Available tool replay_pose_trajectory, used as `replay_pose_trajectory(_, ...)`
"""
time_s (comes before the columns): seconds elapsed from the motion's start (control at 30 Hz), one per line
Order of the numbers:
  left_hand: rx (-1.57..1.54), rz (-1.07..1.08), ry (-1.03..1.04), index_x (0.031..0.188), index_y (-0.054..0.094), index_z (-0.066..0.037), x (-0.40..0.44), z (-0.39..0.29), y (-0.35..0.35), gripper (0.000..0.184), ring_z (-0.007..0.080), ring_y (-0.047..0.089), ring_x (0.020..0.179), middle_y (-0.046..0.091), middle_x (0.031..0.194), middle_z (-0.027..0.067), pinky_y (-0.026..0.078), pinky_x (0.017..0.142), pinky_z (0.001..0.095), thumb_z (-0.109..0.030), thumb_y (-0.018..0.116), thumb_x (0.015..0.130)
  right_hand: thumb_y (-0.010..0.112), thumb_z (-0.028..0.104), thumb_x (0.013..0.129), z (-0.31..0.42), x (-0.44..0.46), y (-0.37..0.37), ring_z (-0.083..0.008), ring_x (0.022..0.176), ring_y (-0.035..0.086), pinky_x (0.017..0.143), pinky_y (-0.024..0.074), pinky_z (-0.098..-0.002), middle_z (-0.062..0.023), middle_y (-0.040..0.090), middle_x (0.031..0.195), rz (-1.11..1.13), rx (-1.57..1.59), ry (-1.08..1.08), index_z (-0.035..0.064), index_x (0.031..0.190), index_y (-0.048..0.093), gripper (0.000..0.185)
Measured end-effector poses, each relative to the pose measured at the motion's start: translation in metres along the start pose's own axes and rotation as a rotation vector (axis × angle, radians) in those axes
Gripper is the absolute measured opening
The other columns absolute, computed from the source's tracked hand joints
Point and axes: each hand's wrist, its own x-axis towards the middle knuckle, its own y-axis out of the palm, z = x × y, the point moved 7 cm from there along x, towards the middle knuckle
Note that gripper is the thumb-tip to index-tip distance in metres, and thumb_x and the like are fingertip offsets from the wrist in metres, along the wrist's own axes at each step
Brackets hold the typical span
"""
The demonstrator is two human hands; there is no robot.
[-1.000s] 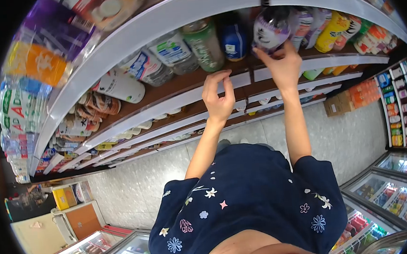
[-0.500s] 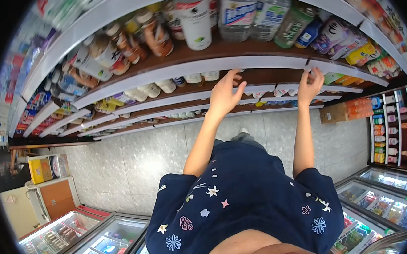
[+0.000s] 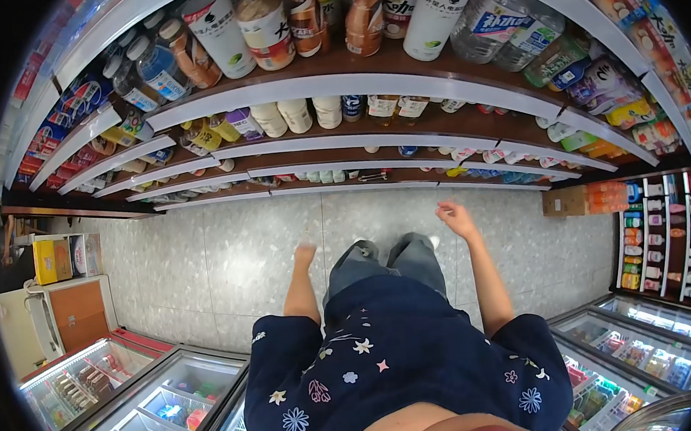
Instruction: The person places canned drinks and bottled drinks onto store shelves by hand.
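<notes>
My left hand (image 3: 304, 255) hangs low over the floor, left of my legs, smeared by motion, so its fingers cannot be made out. To the right of my legs is my right hand (image 3: 456, 217), fingers loosely bent and slightly apart, with nothing visible in it. Neither hand touches the shelves. Ahead of me, a shelf (image 3: 352, 84) carries a row of drinks: a white bottle (image 3: 437, 15), a brown bottle (image 3: 364, 18) and a clear bottle with a blue-and-white label (image 3: 486, 23). Below it stand cream-coloured bottles (image 3: 296, 116).
Grey tile floor (image 3: 244, 254) lies under me. Glass-topped freezers (image 3: 175, 411) stand behind me on both sides. A cardboard box (image 3: 566, 201) with orange packs sits by the shelf's right end. A second rack (image 3: 671, 233) stands at right, a cabinet (image 3: 80, 314) at left.
Both my hands have come down and back from the shelf front to beside my legs. My view has shifted left along the shelves, and my legs show more.
</notes>
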Motion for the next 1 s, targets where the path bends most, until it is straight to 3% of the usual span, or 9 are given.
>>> replay_pose_trajectory(0.07, -0.021, 0.449, -0.116, 0.093, 0.065, -0.01, -0.099, 0.058, 0.054, 0.019, 0.0284, 0.065, 0.074, 0.068, 0.085, 0.0131, 0.054, 0.066, 0.0429, -0.027, 0.057, 0.089, 0.071, 0.025, 0.085, 0.01, -0.007, 0.019, -0.0181, 0.076, 0.068, 0.071, 0.0534, -0.0312, -0.0083, 0.071, 0.097, 0.073, -0.048, -0.005, 0.0025, 0.116, 0.064, 0.039)
replay_pose_trajectory(0.13, -0.818, 0.598, -1.211, 0.105, 0.064, -0.014, -0.2, 0.105, 0.079, 0.034, 0.0201, 0.065, 0.077, 0.065, 0.085, -0.0006, 0.049, 0.061, 0.0395, -0.037, 0.073, 0.081, 0.07, 0.027, 0.085, 0.029, -0.019, 0.033, -0.0198, 0.075, 0.068, 0.071, 0.0535, -0.032, -0.0088, 0.071, 0.097, 0.138, -0.115, -0.018, 0.0027, 0.118, 0.063, 0.041)
replay_pose_trajectory(0.37, -0.933, 0.32, -1.444, 0.115, 0.059, -0.008, -0.304, 0.113, 0.08, 0.038, 0.0224, 0.063, 0.083, 0.063, 0.103, 0.0064, 0.053, 0.063, 0.0411, -0.025, 0.072, 0.084, 0.07, 0.035, 0.084, -0.03, -0.065, 0.068, -0.0272, 0.08, 0.069, 0.074, 0.0539, -0.0369, -0.0135, 0.071, 0.096, 0.175, -0.293, -0.044, 0.0032, 0.116, 0.065, 0.045)
replay_pose_trajectory(0.53, -1.15, 0.073, -1.007, 0.102, 0.065, -0.005, -0.191, 0.07, 0.069, 0.03, 0.02, 0.062, 0.071, 0.065, 0.088, 0.0102, 0.052, 0.059, 0.0345, -0.027, 0.072, 0.083, 0.071, 0.034, 0.082, -0.122, -0.136, 0.083, -0.0252, 0.08, 0.07, 0.074, 0.0543, -0.0358, -0.0149, 0.072, 0.093, 0.162, -0.44, 0.01, 0.0017, 0.113, 0.066, 0.045)
replay_pose_trajectory(0.57, -1.306, -0.179, -0.781, 0.072, 0.062, -0.004, -0.157, 0.045, 0.041, 0.025, 0.0122, 0.048, 0.046, 0.058, 0.061, 0.0033, 0.038, 0.04, 0.0301, -0.025, 0.073, 0.081, 0.071, 0.033, 0.082, -0.149, -0.153, 0.087, -0.0249, 0.079, 0.07, 0.072, 0.0546, -0.0355, -0.0156, 0.072, 0.092, 0.163, -0.393, 0.082, 0.0004, 0.111, 0.066, 0.044)
replay_pose_trajectory(0.7, -1.394, -0.242, -0.284, 0.093, 0.067, -0.002, -0.074, -0.079, -0.105, 0.022, 0.008, 0.057, 0.071, 0.064, 0.079, 0.0008, 0.046, 0.064, 0.0234, -0.022, 0.072, 0.086, 0.072, 0.031, 0.082, -0.246, -0.222, 0.099, -0.0237, 0.074, 0.07, 0.062, 0.0552, -0.0342, -0.0156, 0.071, 0.087, 0.218, -0.208, 0.387, -0.0038, 0.107, 0.066, 0.043)
replay_pose_trajectory(0.8, -1.515, -0.229, 0.169, 0.095, 0.061, -0.003, -0.105, -0.203, -0.254, 0.015, 0.0098, 0.06, 0.081, 0.062, 0.086, 0.0019, 0.05, 0.077, 0.0261, -0.017, 0.066, 0.092, 0.073, 0.03, 0.081, -0.298, -0.268, 0.1, -0.024, 0.077, 0.069, 0.063, 0.056, -0.0343, -0.0143, 0.07, 0.088, 0.296, -0.193, 0.559, -0.0028, 0.107, 0.065, 0.042)
replay_pose_trajectory(0.93, -1.582, -0.235, 0.799, 0.091, 0.061, -0.003, -0.228, -0.312, -0.418, 0.009, 0.014, 0.058, 0.092, 0.063, 0.09, 0.0059, 0.047, 0.083, 0.0292, -0.012, 0.061, 0.094, 0.074, 0.029, 0.08, -0.355, -0.273, 0.115, -0.0248, 0.084, 0.069, 0.067, 0.057, -0.0355, -0.0134, 0.069, 0.089, 0.837, -0.949, -0.085, 0.0006, 0.111, 0.063, 0.044)
replay_pose_trajectory(1.0, -1.533, -0.161, 1.243, 0.091, 0.063, -0.003, -0.295, -0.341, -0.473, 0.015, 0.0217, 0.059, 0.096, 0.064, 0.094, 0.01, 0.048, 0.084, 0.0344, -0.018, 0.062, 0.093, 0.074, 0.03, 0.072, -0.347, -0.263, 0.089, -0.0273, 0.08, 0.07, 0.071, 0.0548, -0.0408, -0.0125, 0.072, 0.089, 0.524, -0.682, 0.084, 0.005, 0.104, 0.066, 0.041)
